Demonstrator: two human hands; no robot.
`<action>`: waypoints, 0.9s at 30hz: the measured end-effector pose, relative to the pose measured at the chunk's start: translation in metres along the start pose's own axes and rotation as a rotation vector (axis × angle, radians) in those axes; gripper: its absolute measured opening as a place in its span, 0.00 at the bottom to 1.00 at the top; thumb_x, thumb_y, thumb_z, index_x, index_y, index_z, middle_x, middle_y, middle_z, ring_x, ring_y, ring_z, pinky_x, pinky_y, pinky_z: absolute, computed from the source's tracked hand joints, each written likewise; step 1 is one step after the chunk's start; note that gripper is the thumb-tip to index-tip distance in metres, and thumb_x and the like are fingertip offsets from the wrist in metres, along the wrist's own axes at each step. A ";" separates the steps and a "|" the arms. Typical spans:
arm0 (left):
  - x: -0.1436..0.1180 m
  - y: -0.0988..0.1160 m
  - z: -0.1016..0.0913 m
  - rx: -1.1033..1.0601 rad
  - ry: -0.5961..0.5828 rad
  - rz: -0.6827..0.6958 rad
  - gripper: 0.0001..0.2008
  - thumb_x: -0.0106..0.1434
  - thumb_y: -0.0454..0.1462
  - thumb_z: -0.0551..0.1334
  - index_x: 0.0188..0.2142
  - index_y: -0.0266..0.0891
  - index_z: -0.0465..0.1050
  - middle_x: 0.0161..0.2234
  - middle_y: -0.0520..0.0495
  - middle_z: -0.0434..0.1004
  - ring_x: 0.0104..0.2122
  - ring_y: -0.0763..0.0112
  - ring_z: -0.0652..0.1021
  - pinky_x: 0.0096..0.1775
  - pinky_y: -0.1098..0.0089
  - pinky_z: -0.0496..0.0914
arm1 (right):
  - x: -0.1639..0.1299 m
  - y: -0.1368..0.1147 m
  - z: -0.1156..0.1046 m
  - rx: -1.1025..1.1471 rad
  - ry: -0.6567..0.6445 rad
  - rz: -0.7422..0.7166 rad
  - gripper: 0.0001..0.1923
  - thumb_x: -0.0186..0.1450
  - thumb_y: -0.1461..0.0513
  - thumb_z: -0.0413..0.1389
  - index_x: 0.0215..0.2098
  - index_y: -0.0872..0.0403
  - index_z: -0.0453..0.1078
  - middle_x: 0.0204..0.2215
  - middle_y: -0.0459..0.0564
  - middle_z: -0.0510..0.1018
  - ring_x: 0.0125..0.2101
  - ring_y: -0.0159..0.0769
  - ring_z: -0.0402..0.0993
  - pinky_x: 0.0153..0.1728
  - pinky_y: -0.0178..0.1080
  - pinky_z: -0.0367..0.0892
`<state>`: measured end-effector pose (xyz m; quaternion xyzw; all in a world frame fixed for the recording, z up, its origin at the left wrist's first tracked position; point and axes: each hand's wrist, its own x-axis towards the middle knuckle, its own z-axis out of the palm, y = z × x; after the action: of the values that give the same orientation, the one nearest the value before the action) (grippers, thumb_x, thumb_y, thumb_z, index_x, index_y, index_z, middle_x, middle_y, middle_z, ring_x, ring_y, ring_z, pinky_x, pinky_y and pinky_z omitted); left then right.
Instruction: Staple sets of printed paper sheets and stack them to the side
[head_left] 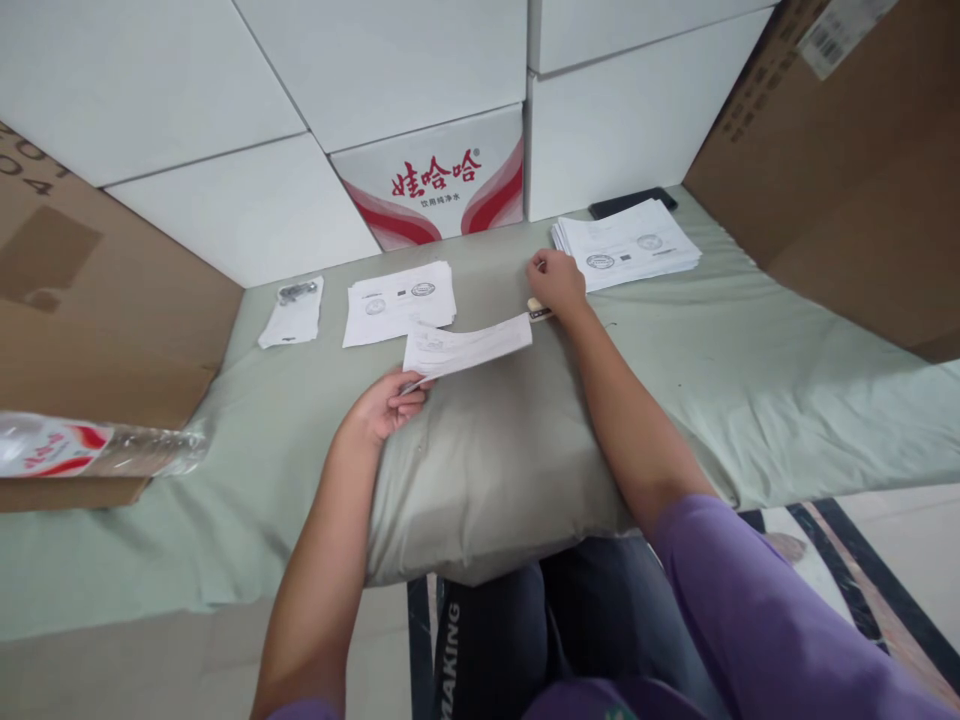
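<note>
My left hand (386, 402) is closed on the left end of a printed paper sheet (472, 347), pinching its near corner. The sheet bends slightly and stretches to the right above the cloth. My right hand (559, 280) is curled, thumb and fingertips together, at the left edge of a thick stack of printed papers (637, 250); what it grips, if anything, is too small to make out. Under its wrist shows a small beige and black object (538, 309), partly hidden. A smaller pile of printed papers (397, 300) lies behind the held sheet.
Pale green cloth (480, 440) covers the surface. A clear packet with small dark items (292, 312) lies at left, a black phone-like object (630, 203) behind the stack. White cartons (427, 185) stand behind, brown boxes (847, 180) flank both sides. A plastic bottle (97, 447) lies at left.
</note>
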<state>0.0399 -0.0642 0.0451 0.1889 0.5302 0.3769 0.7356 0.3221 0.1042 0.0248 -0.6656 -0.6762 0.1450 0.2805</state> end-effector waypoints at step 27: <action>0.003 -0.017 0.011 0.218 0.043 0.269 0.18 0.52 0.30 0.65 0.44 0.37 0.72 0.25 0.56 0.72 0.12 0.89 0.52 0.14 0.80 0.50 | 0.000 -0.003 0.001 0.018 0.024 -0.009 0.15 0.71 0.60 0.47 0.45 0.53 0.75 0.41 0.55 0.80 0.43 0.44 0.72 0.45 0.42 0.66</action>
<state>0.0569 -0.0716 0.0359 0.3286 0.5533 0.4161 0.6424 0.3190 0.1040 0.0251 -0.6617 -0.6744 0.1420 0.2951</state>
